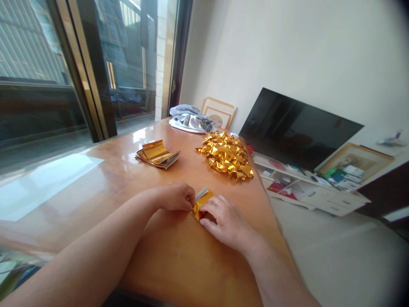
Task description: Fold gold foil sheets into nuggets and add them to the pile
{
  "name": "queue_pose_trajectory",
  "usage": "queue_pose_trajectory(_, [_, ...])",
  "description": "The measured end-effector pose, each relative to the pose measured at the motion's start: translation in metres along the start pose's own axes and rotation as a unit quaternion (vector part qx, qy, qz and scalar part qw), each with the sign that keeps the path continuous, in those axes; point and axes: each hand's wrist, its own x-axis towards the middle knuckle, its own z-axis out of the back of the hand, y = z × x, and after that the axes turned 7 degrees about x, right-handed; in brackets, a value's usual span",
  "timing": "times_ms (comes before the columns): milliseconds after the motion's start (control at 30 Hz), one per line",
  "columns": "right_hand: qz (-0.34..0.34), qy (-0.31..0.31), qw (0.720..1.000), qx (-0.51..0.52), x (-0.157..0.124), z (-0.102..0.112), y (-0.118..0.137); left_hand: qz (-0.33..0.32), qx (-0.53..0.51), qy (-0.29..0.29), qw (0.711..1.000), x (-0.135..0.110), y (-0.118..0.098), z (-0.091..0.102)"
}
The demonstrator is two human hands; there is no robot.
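Note:
A sheet of gold foil paper (204,198), partly folded with a pale strip along one side, lies on the wooden table between my hands. My left hand (179,197) has its fingers closed on the sheet's left edge. From the other side, the fingers of my right hand (225,217) lie bent over the gold face and press it down. Beyond my left hand sits a stack of gold foil sheets (157,154), its top ones curling up. A heap of folded gold foil pieces (226,155) is farther off to the right.
The glossy wooden table (166,256) has its right edge beside my right forearm. A pale sheet (54,179) lies at left. Folded cloth (191,119) and a picture frame (220,111) are at the far end. A television (297,128) stands beyond, above a white cabinet (319,196).

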Motion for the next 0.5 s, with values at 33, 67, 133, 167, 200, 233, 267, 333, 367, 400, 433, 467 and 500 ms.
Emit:
queue_pose_trajectory(33, [-0.002, -0.001, 1.0, 0.002, 0.0, 0.0, 0.0, 0.0, 0.001, 0.0, 1.0, 0.0, 0.0, 0.0])
queue_pose_trajectory(67, [-0.002, -0.001, 1.0, 0.004, 0.0, 0.0, 0.0, 0.0, 0.001, 0.001, 1.0, 0.0, 0.0, 0.0])
queue_pose_trajectory(133, [-0.007, -0.008, 1.0, 0.015, 0.001, 0.0, -0.001, -0.001, -0.001, -0.001, 1.0, 0.0, 0.0, 0.0])
queue_pose_trajectory(167, [-0.013, -0.018, 0.999, 0.023, 0.002, 0.0, -0.003, -0.002, -0.002, -0.002, 1.0, 0.0, 0.0, 0.0])
queue_pose_trajectory(200, [-0.022, -0.034, 0.999, 0.029, 0.002, -0.001, -0.006, -0.003, -0.003, -0.002, 1.0, 0.0, 0.0, 0.0])
queue_pose_trajectory(233, [-0.037, -0.056, 0.997, 0.032, 0.003, -0.003, -0.01, -0.004, -0.003, -0.001, 1.0, -0.001, 0.0, 0.001])
queue_pose_trajectory(267, [-0.055, -0.081, 0.995, 0.034, 0.003, -0.005, -0.015, -0.003, -0.003, 0.001, 1.0, -0.001, 0.0, 0.001])
queue_pose_trajectory(333, [-0.103, -0.137, 0.985, 0.032, 0.003, -0.011, -0.027, 0.001, -0.004, 0.005, 1.0, -0.001, -0.001, 0.001])
queue_pose_trajectory(367, [-0.132, -0.161, 0.977, 0.044, 0.003, -0.014, -0.034, 0.003, -0.005, 0.006, 1.0, -0.001, -0.001, 0.002])
queue_pose_trajectory(400, [-0.16, -0.179, 0.969, 0.066, 0.003, -0.018, -0.041, 0.005, -0.007, 0.005, 1.0, -0.001, -0.002, 0.002])
queue_pose_trajectory(433, [-0.183, -0.187, 0.961, 0.09, 0.003, -0.022, -0.047, 0.006, -0.008, 0.005, 1.0, -0.001, -0.002, 0.002])
queue_pose_trajectory(467, [-0.197, -0.183, 0.956, 0.114, 0.003, -0.026, -0.053, 0.006, -0.009, 0.006, 1.0, -0.001, -0.002, 0.002])
queue_pose_trajectory(500, [-0.204, -0.182, 0.952, 0.141, 0.003, -0.028, -0.057, 0.005, -0.009, 0.007, 1.0, -0.001, -0.002, 0.003])
